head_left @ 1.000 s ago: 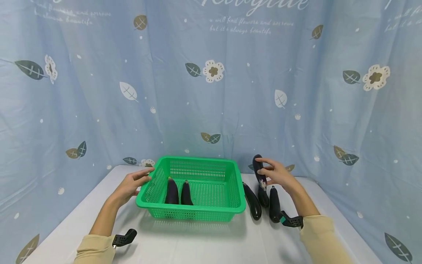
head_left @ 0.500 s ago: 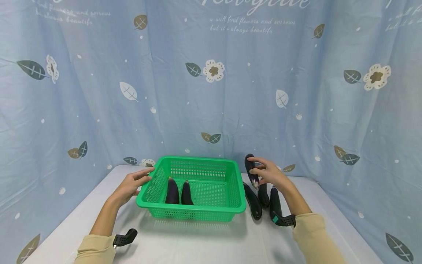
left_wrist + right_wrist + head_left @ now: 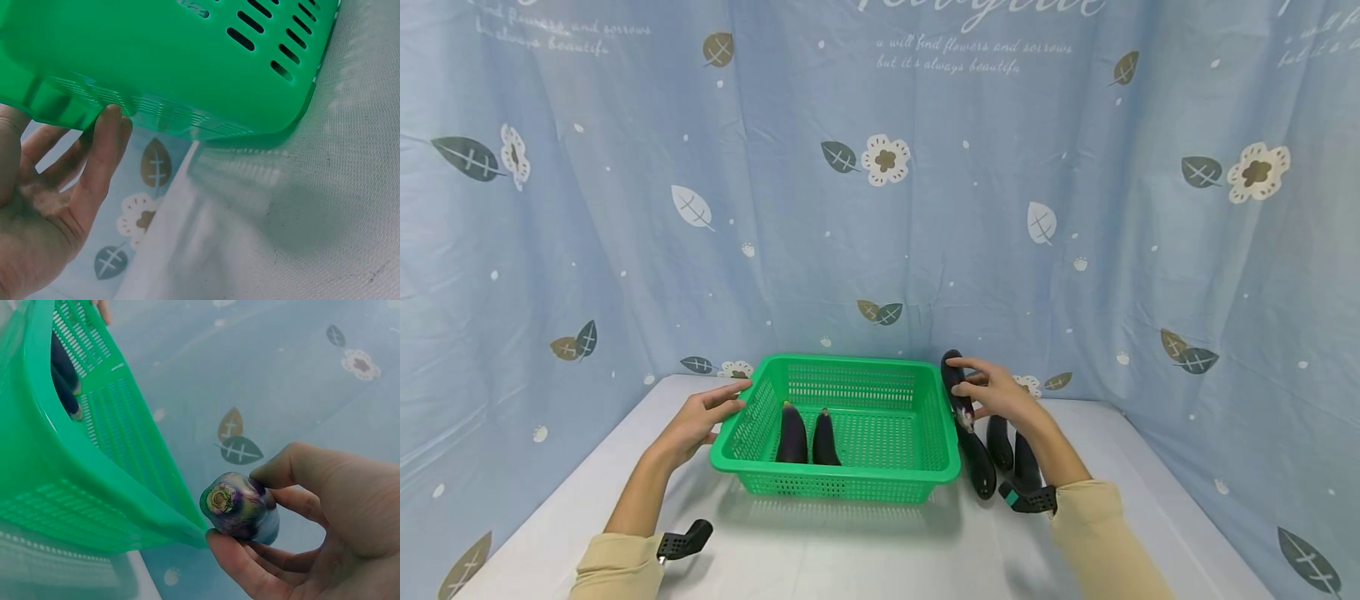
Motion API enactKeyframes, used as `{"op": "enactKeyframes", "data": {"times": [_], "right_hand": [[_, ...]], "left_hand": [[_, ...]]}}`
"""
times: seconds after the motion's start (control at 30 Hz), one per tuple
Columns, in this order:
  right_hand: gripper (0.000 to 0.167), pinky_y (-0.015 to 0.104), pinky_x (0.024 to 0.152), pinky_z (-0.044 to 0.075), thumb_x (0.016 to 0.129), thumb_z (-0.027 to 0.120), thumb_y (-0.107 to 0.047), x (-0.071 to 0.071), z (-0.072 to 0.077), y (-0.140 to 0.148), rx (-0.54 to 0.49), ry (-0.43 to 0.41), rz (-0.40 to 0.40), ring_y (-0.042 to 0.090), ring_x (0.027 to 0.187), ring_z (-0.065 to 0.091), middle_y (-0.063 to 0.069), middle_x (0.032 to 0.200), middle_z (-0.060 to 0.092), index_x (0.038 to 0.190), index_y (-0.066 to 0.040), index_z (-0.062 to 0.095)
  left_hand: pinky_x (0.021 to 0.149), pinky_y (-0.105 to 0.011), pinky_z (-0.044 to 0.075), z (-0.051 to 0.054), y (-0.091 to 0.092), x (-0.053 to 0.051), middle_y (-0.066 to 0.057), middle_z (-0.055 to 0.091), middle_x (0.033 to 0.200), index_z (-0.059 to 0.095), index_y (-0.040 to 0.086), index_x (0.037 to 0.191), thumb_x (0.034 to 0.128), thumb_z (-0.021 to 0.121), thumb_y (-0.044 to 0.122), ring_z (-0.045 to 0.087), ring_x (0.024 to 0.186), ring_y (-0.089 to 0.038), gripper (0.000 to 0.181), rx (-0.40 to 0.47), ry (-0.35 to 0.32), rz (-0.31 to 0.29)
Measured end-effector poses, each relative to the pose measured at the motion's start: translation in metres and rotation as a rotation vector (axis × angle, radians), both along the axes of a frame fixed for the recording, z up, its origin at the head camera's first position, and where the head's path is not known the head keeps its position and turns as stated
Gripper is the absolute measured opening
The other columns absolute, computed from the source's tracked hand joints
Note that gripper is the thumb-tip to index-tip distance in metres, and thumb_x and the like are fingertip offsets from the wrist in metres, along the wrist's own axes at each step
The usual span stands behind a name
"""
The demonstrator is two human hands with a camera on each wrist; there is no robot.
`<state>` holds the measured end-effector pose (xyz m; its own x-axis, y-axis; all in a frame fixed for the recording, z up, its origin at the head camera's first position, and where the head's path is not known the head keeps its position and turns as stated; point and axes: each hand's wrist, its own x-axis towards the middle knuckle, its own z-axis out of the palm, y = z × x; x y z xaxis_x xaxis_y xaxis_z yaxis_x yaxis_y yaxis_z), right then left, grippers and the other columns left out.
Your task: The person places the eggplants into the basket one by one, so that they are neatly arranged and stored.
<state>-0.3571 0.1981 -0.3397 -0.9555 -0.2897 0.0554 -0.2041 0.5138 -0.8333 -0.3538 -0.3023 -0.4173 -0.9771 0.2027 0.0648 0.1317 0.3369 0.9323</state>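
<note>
The right hand (image 3: pixel 1000 396) grasps an eggplant (image 3: pixel 952 375), thumb and fingers pinching it from either side. That eggplant is held tilted just beside the right rim of the green basket (image 3: pixel 842 472), blunt end up and stem end lower, towards the person; whether it touches the rim I cannot tell. The left hand (image 3: pixel 692 421) has its fingers loosely extended, grasping nothing, with fingertips touching the basket's left rim. Each wrist carries a small black device, and above it comes a pale yellow sleeve (image 3: pixel 1108 537).

Inside the basket, a thicker eggplant (image 3: pixel 792 437) and a slimmer eggplant (image 3: pixel 824 442) lie side by side in the left half, stems pointing away from the person. Outside it, to the right, three more lie on the table, the nearest eggplant (image 3: pixel 977 467) close by the basket's wall and the farthest partly hidden by the right forearm.

The table (image 3: pixel 820 550) is covered in white, finely woven in the left wrist view, with soft shadows around the basket. Behind and on both sides hangs a light blue curtain (image 3: pixel 775 208), creased and printed with leaves, flowers and white lettering
</note>
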Motion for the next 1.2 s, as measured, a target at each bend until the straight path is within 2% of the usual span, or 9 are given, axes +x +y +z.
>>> {"op": "enactKeyframes", "data": {"times": [0.2,0.5,0.77,0.97,1.2], "right_hand": [[0.051,0.040,0.075,0.059,0.097,0.059,-0.024,0.000,0.000,-0.010,-0.008,-0.018,-0.028,0.035,0.113,0.062,0.024,0.136,0.054,0.147,-0.023,0.046],[0.051,0.042,0.079,0.059,0.098,0.058,-0.023,0.000,-0.002,-0.020,-0.015,-0.007,0.021,0.036,0.115,0.060,0.025,0.138,0.052,0.147,-0.021,0.045],[0.049,0.040,0.076,0.059,0.097,0.060,-0.022,-0.001,-0.006,-0.031,-0.028,-0.028,0.007,0.029,0.108,0.064,0.022,0.137,0.054,0.145,-0.024,0.049],[0.050,0.039,0.071,0.059,0.097,0.058,-0.021,0.003,-0.003,-0.040,-0.021,-0.023,0.043,0.028,0.101,0.065,0.024,0.138,0.051,0.146,-0.020,0.047],[0.050,0.041,0.074,0.059,0.097,0.060,-0.023,0.000,-0.006,-0.049,-0.035,-0.051,0.069,0.031,0.109,0.063,0.024,0.141,0.047,0.145,-0.023,0.048]], "left_hand": [[0.097,-0.060,0.046,0.000,0.000,0.000,-0.020,0.018,0.163,0.034,0.021,0.154,0.0984,0.057,0.043,0.023,0.146,-0.047,0.064,-0.001,-0.005,0.002],[0.098,-0.062,0.044,0.000,0.000,-0.001,-0.019,0.018,0.163,0.035,0.022,0.154,0.0980,0.057,0.044,0.023,0.146,-0.047,0.064,0.002,-0.015,0.006],[0.099,-0.062,0.044,-0.001,0.000,-0.002,-0.016,0.019,0.164,0.035,0.023,0.154,0.0975,0.057,0.045,0.024,0.146,-0.047,0.065,-0.002,-0.014,0.008],[0.098,-0.063,0.044,-0.001,-0.001,-0.002,-0.014,0.019,0.164,0.035,0.023,0.154,0.0978,0.057,0.044,0.024,0.146,-0.046,0.064,-0.002,-0.011,0.007],[0.099,-0.061,0.045,-0.001,0.000,-0.001,-0.013,0.020,0.164,0.036,0.023,0.154,0.0981,0.057,0.044,0.023,0.146,-0.046,0.063,-0.004,-0.012,0.011]]}}
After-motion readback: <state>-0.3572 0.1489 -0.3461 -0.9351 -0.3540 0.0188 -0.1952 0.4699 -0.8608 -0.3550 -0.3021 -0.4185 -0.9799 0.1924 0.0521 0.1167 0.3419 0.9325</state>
